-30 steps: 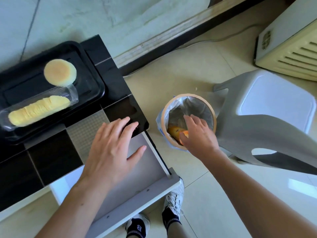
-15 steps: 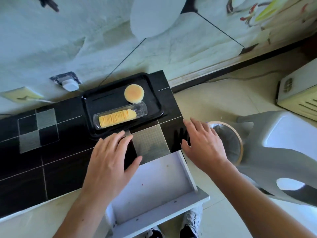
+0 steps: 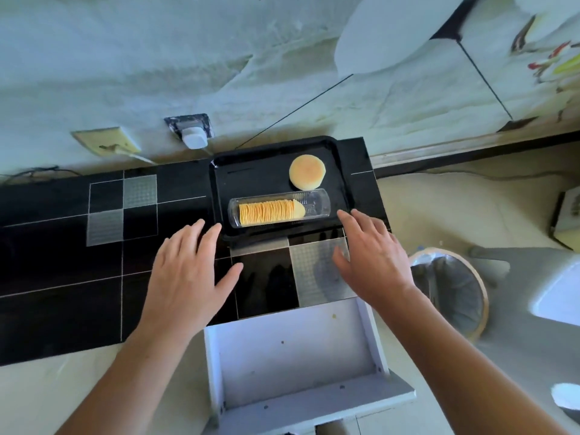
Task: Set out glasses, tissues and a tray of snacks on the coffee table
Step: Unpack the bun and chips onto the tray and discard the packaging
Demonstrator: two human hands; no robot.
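tray (image 3: 270, 180): black, glossy, shallow rim, on dark tiled cabinet top by wall | holds round pale cake (image 3: 307, 176), clear tube of stacked crisps (image 3: 279, 208) | left hand (image 3: 188, 274): fingers spread, empty, beside tray | right hand (image 3: 373, 262): fingers relaxed, empty, at tray corner

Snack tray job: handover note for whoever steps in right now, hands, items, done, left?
Left hand: open, empty, fingertips by the tray's near left corner.
Right hand: open, empty, by its near right corner.
Black tray: on the dark table, holding a clear tub of crisps and a round cake.
White drawer: pulled out below.
Done: snacks loaded.
Left: grip and place the tray; no glasses or tissues in view.
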